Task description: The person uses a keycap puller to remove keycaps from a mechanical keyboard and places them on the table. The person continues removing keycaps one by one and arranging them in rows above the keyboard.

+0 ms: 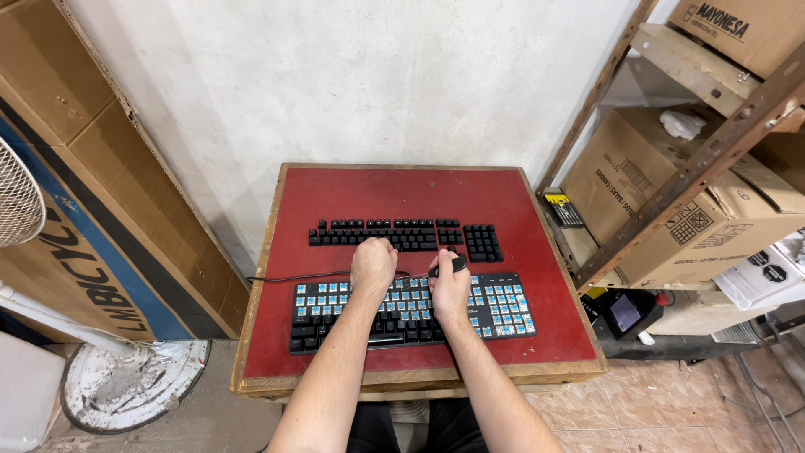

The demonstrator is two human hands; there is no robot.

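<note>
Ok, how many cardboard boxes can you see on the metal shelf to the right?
3: one box on the top shelf, one large box on the middle shelf, one partly hidden box behind it. More may be hidden.

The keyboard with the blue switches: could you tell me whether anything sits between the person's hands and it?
Nothing visible does. The left hand and the right hand rest directly over the stripped keyboard. The right hand holds a black-handled tool. The row of removed black keycaps lies beyond, clear of both hands.
</note>
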